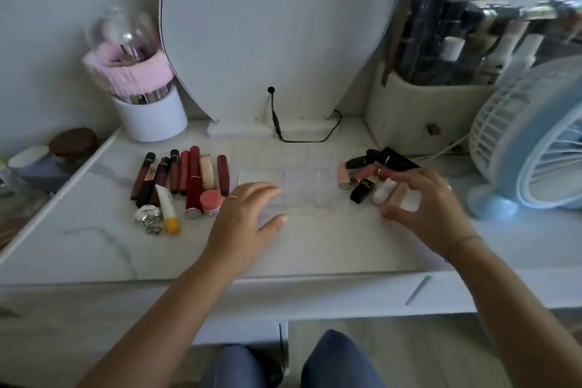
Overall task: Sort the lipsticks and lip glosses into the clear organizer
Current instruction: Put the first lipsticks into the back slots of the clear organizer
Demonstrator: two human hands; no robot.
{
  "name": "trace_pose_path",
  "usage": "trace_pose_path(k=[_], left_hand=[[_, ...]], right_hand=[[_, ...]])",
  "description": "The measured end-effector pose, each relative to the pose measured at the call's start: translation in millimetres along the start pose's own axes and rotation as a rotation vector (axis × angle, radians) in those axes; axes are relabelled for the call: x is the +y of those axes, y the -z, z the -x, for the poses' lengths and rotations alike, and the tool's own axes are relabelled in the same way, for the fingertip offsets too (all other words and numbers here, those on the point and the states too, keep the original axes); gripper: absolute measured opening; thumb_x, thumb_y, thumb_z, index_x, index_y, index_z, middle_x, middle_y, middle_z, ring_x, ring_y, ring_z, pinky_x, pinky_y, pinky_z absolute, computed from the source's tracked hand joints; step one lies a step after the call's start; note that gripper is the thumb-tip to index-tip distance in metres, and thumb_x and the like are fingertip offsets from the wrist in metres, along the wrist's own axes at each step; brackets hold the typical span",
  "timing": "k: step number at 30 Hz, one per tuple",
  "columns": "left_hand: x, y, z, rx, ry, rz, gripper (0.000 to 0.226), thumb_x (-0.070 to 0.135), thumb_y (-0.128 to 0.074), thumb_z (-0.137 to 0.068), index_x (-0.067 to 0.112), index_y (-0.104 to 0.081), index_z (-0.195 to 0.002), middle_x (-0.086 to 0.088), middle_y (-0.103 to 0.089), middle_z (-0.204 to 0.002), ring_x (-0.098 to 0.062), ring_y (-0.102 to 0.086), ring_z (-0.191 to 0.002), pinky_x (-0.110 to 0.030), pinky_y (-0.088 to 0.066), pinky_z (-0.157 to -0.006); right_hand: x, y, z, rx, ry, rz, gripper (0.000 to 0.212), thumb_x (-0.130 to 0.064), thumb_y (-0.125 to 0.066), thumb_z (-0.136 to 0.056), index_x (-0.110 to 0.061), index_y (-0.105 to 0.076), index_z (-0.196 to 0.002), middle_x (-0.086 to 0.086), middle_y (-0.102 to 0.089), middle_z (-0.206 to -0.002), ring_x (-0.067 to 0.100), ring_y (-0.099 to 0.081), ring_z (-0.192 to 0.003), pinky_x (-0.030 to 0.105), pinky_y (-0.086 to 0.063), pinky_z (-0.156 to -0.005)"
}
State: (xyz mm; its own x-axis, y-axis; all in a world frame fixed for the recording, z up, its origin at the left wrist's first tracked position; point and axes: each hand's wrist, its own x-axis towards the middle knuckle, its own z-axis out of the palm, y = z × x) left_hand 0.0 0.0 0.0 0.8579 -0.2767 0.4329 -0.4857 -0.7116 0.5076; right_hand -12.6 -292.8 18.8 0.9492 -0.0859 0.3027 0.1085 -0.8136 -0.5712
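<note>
the clear organizer [302, 179] lies mid-surface [315, 246]. the left hand [248, 214] rests at its 8 o'clock corner, fingers straight and apart. lip glosses [182, 176] lie in a row at 9 o'clock. at 3 o'clock the right hand [425, 201] curls its fingers over pale lipsticks [385, 189]; blur hides whether they grip. a fan [535, 142] stands beyond, a mirror [277, 25] at 12.
</note>
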Motion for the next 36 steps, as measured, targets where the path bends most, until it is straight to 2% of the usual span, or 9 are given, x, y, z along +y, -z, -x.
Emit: trace_pose_path(k=[10,15,18,20,23,27,29,33,36], left_hand=[[-3,-3,-1,0.008,0.008,-0.044,0.04,0.021,-0.071,-0.082,0.012,-0.062,-0.12,-0.003,-0.063,-0.119,-0.023,-0.055,-0.114,-0.041,-0.043,-0.099],[-1,-2,-2,0.007,0.005,-0.038,0.041,0.02,-0.072,-0.082,0.011,-0.062,-0.12,-0.003,-0.063,-0.118,-0.024,-0.056,-0.113,-0.041,-0.044,-0.099],[-1,-2,-2,0.01,0.003,-0.03,0.04,0.018,-0.072,-0.081,0.011,-0.063,-0.119,-0.003,-0.063,-0.118,-0.024,-0.056,-0.112,-0.04,-0.044,-0.098],[-2,-2,-1,0.007,0.001,-0.028,0.039,0.018,-0.072,-0.081,0.011,-0.063,-0.119,-0.003,-0.063,-0.118,-0.024,-0.056,-0.112,-0.039,-0.043,-0.099],[0,0,-2,0.067,0.023,0.008,0.035,0.018,-0.07,-0.083,0.01,-0.064,-0.117,-0.003,-0.063,-0.117,-0.021,-0.055,-0.113,-0.03,-0.04,-0.098],[27,-2,-15,0.163,-0.033,0.157,0.023,0.02,-0.064,-0.088,0.014,-0.067,-0.11,0.006,-0.065,-0.104,-0.008,-0.058,-0.099,-0.01,-0.038,-0.086],[46,-5,-27,0.092,0.025,0.337,0.022,0.027,-0.062,-0.088,0.018,-0.068,-0.107,0.011,-0.067,-0.096,0.0,-0.06,-0.087,-0.006,-0.042,-0.077],[64,-6,-48,-0.224,0.278,0.7,0.021,0.039,-0.061,-0.088,0.024,-0.07,-0.1,0.003,-0.074,-0.084,-0.007,-0.068,-0.077,-0.023,-0.055,-0.071],[60,-7,-51,-0.281,0.356,0.814,0.015,0.039,-0.065,-0.085,0.026,-0.072,-0.09,0.0,-0.075,-0.085,-0.01,-0.068,-0.076,-0.022,-0.054,-0.068]], right_hand=[[5,-8,-1,0.012,-0.106,0.021,0.059,-0.038,-0.077,-0.062,-0.023,-0.058,-0.116,0.001,-0.049,-0.122,0.026,-0.045,-0.113,0.044,-0.04,-0.096],[14,-11,1,0.019,-0.15,-0.005,0.059,-0.042,-0.075,-0.065,-0.023,-0.055,-0.117,0.0,-0.045,-0.124,0.023,-0.047,-0.109,0.037,-0.041,-0.094],[16,-9,1,0.017,-0.153,-0.039,0.06,-0.043,-0.074,-0.064,-0.023,-0.053,-0.117,0.0,-0.046,-0.121,0.019,-0.05,-0.1,0.028,-0.04,-0.084],[13,-7,4,0.019,-0.144,-0.101,0.06,-0.039,-0.077,-0.06,-0.032,-0.051,-0.113,-0.003,-0.044,-0.117,0.012,-0.052,-0.092,0.019,-0.038,-0.076],[0,-4,10,0.075,-0.049,-0.182,0.064,-0.036,-0.08,-0.057,-0.042,-0.044,-0.11,-0.008,-0.041,-0.112,0.0,-0.053,-0.087,0.009,-0.035,-0.068],[-28,-6,9,0.129,0.141,-0.28,0.076,-0.033,-0.082,-0.057,-0.033,-0.041,-0.121,-0.012,-0.041,-0.118,-0.004,-0.053,-0.096,0.008,-0.042,-0.079],[-46,-10,5,0.12,0.202,-0.351,0.079,-0.028,-0.082,-0.057,-0.031,-0.04,-0.124,-0.01,-0.042,-0.123,-0.004,-0.052,-0.1,0.007,-0.042,-0.083],[-73,-20,-3,0.099,0.296,-0.428,0.084,-0.021,-0.083,-0.061,-0.031,-0.036,-0.13,-0.006,-0.04,-0.128,-0.001,-0.053,-0.103,0.014,-0.045,-0.087],[-80,-27,-7,0.057,0.34,-0.416,0.087,-0.019,-0.08,-0.066,-0.027,-0.03,-0.137,-0.004,-0.038,-0.133,0.001,-0.052,-0.109,0.021,-0.044,-0.093]])
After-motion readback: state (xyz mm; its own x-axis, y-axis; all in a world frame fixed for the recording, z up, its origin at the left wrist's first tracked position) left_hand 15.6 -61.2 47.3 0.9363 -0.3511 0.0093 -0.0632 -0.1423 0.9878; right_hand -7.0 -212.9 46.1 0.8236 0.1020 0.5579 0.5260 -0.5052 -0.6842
